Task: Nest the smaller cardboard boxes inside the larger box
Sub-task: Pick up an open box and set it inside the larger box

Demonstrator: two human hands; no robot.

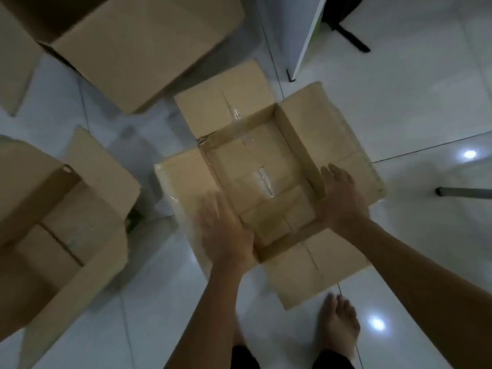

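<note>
We are looking straight down at an open cardboard box (266,179) on a pale tiled floor (412,102), in the middle of the view, with its four flaps folded out flat around it. Inside, toward the near corner, a smaller box (277,217) lies flat on the bottom, so at least one piece looks nested already; blur keeps us from telling whether there is one small box in there or two side by side.

Our left hand (226,233) rests on the left flap beside the near-left corner, fingers loosely spread and blurred, gripping nothing that we can make out. Our right hand (343,195) lies against the outside of the right wall, fingers extended and close together, flat on the flap, not pinching anything.

Three more boxes sit apart from this one. One open box (66,222) stands to the left, another (138,49) lies at the upper left, and a flap (13,62) shows at the far left edge. We judge these still wait to be nested, so the task seems partway done. A bare foot (338,320) stands just below the near flap.
</note>
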